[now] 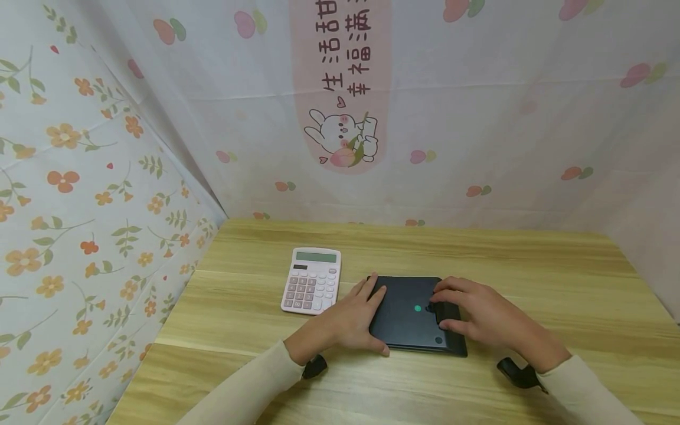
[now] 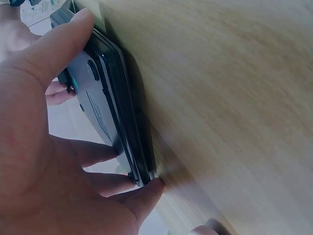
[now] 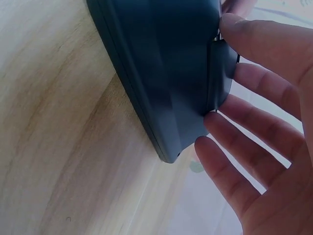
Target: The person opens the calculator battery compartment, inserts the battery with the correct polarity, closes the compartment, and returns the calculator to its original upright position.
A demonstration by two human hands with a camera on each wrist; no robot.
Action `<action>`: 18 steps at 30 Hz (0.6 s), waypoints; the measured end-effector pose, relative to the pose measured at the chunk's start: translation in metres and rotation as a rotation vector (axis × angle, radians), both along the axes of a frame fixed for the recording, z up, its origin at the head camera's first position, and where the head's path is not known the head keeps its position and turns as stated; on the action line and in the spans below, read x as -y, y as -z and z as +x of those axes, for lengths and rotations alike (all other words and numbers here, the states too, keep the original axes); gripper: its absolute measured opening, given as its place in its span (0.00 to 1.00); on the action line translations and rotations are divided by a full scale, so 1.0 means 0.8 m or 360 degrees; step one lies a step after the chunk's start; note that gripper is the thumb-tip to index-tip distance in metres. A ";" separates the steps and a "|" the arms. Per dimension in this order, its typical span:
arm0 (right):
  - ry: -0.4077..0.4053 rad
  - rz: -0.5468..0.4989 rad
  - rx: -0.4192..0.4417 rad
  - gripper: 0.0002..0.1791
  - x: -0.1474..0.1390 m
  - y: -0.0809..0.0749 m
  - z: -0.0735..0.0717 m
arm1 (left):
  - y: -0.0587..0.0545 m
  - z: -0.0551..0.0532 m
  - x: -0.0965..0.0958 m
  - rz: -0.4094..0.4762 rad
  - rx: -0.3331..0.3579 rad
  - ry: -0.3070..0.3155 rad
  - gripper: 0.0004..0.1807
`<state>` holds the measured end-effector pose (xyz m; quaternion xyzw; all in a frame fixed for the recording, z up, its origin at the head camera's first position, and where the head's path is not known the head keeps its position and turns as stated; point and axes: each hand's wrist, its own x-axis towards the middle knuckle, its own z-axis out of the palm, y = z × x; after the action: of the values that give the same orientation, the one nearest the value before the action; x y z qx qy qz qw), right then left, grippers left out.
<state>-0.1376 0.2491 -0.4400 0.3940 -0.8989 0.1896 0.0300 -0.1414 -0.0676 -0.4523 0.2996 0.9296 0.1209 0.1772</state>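
Photographed right of centre on a wood-grain worktop (image 1: 558,283), just beside a pale pink calculator (image 1: 311,282): a flat dark device (image 1: 401,307), apparently lying back upward. Held at its left end by the left grip (image 1: 347,317), thumb against the near edge, fingertips at the far corner. Pinched at its right end by the right grip (image 1: 480,310), thumb and fingers about a raised dark piece (image 3: 222,71) (cover or folding stand, impossible to tell which).

Likely light for its breadth, stiff and hard-shelled, with little give under pressure. Probably a touch slippery across the smooth back, and perhaps fragile at the raised piece. Best taken by the firm outer edges, one end to each side, with only a gentle pinch at the raised part.

By count: one dark device, one calculator, one green dot (image 1: 417,308) on the dark back, two grips, two pale sleeves (image 1: 249,383), two black wrist pieces (image 1: 517,373). Behind the worktop, one printed cloth (image 1: 478,130) bearing one rabbit (image 1: 340,136); to the left, one flowered cloth (image 1: 106,236).
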 end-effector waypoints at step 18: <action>-0.0014 0.0000 -0.0082 0.21 0.001 0.005 0.000 | 0.002 -0.001 0.000 0.0005 -0.0007 0.0002 0.67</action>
<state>-0.1374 0.2486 -0.4439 0.4027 -0.8960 0.1795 0.0523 -0.1419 -0.0678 -0.4537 0.3009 0.9296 0.1216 0.1748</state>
